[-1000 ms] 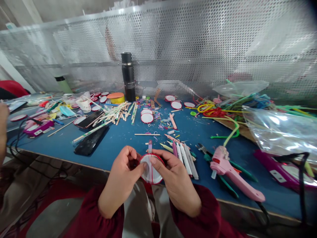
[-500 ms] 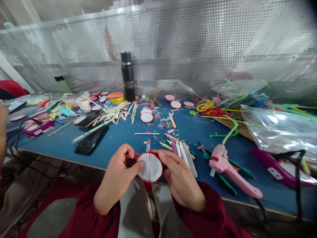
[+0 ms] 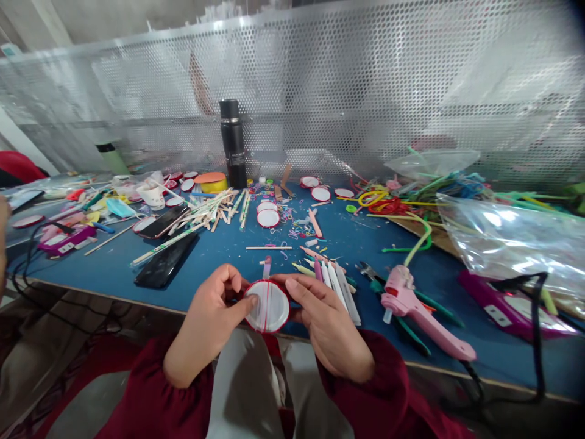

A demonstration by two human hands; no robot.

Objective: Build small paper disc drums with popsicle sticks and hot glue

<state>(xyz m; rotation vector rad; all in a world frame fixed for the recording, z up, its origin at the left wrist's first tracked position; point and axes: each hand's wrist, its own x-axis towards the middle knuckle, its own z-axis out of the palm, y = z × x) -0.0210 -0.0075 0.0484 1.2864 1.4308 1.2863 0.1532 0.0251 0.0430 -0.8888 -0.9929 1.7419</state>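
The left hand's fingertips [image 3: 248, 303] press on the left edge of a red-rimmed white disc [image 3: 269, 306], and the right hand's fingertips [image 3: 292, 285] close on its upper right edge, so both pinch it between them. A thin red line runs down the disc's face. The left hand [image 3: 210, 317] and right hand [image 3: 329, 326] hold the disc in the air over the near edge of the blue table [image 3: 228, 247], above the person's lap, its face tilted toward the camera. Just beyond the right hand lies a row of white and pink sticks [image 3: 337, 283]. Further right are green-handled pliers [image 3: 371, 274] and a pink glue gun [image 3: 420, 320]. A black phone [image 3: 165, 261] lies to the left, and a black flask [image 3: 232, 145] stands at the back.
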